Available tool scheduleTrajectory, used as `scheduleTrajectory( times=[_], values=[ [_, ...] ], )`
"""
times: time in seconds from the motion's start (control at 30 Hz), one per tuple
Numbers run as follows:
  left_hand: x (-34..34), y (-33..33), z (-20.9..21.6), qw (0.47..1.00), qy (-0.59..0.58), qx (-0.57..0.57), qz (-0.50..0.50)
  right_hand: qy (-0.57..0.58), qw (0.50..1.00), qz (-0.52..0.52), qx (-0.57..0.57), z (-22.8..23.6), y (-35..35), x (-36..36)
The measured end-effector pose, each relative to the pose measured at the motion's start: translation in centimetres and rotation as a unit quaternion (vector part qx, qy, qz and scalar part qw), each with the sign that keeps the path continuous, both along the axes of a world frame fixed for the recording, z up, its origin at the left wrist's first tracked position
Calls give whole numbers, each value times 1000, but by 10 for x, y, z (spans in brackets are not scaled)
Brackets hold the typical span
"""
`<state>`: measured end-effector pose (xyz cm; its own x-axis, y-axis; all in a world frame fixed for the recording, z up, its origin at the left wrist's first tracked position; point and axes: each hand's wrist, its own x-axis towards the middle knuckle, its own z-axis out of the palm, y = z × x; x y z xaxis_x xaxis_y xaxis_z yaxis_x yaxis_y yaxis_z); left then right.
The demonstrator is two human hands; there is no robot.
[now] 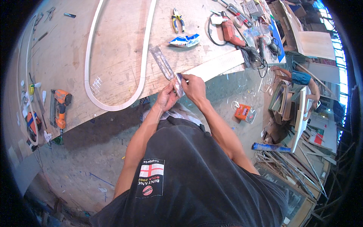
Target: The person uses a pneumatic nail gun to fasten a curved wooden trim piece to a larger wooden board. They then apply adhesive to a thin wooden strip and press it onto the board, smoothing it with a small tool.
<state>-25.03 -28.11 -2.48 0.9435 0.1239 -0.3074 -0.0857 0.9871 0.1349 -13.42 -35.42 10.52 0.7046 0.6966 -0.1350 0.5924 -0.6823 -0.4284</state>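
Observation:
My left hand [166, 99] and my right hand [194, 89] meet at the near edge of the table. My right fingers pinch a small flat shiny piece [179, 86] with a dark upper end. The left fingers close at the lower left side of this piece; what exactly they grip is partly hidden. Just beyond them lies a grey metal plate with a long slot [162, 62]. A long white strip [219, 65] runs from beside my right hand along the table edge to the right.
A white U-shaped frame [113, 107] lies on the wooden table [68, 72]. Pliers [177, 20], a blue-and-white packet [185, 40] and a red power drill [231, 32] sit farther back. An orange nail gun [60, 108] is at left. Another person [302, 78] works at right.

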Motion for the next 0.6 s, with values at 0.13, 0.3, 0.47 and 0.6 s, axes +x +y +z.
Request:
scheduleTrajectory(
  times=[0.13,0.3,0.47,0.6],
  values=[
    [-2,2,18,1000,9,19,-14,-78,995,-65,12,-3,-28,17],
    [-2,3,9,1000,1,16,-22,-115,993,3,-15,-15,-46,16],
    [-2,1,10,1000,2,-3,-12,-112,988,-66,-87,-17,-45,33],
    [-1,-2,3,1000,5,-22,-3,-97,995,-17,-22,-22,-28,-1]
  ],
)
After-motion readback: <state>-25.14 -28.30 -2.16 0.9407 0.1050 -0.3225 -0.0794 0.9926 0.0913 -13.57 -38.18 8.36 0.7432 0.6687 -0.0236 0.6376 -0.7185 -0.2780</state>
